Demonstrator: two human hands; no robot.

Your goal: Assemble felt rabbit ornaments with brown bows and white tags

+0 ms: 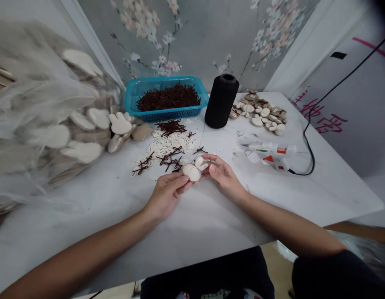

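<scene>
A small cream padded piece with rounded lobes point(191, 171) is held between both hands above the white table. My left hand point(169, 191) pinches its lower left edge between thumb and fingers. My right hand point(225, 176) grips the upper right part, its fingers curled behind. Just beyond the hands lie dark brown bows point(170, 158) and a heap of small white tags point(167, 143). A blue basket point(158, 116) full of brown bows stands at the back, and a black thread cone point(221, 101) is upright beside it.
Clear plastic bags point(24, 108) with cream and beige padded shapes point(120, 123) fill the left side. Finished-looking beige pieces point(264, 114) are piled at the back right. A glue gun point(273, 151) with a black cord point(313, 153) lies on the right of the table point(335, 187).
</scene>
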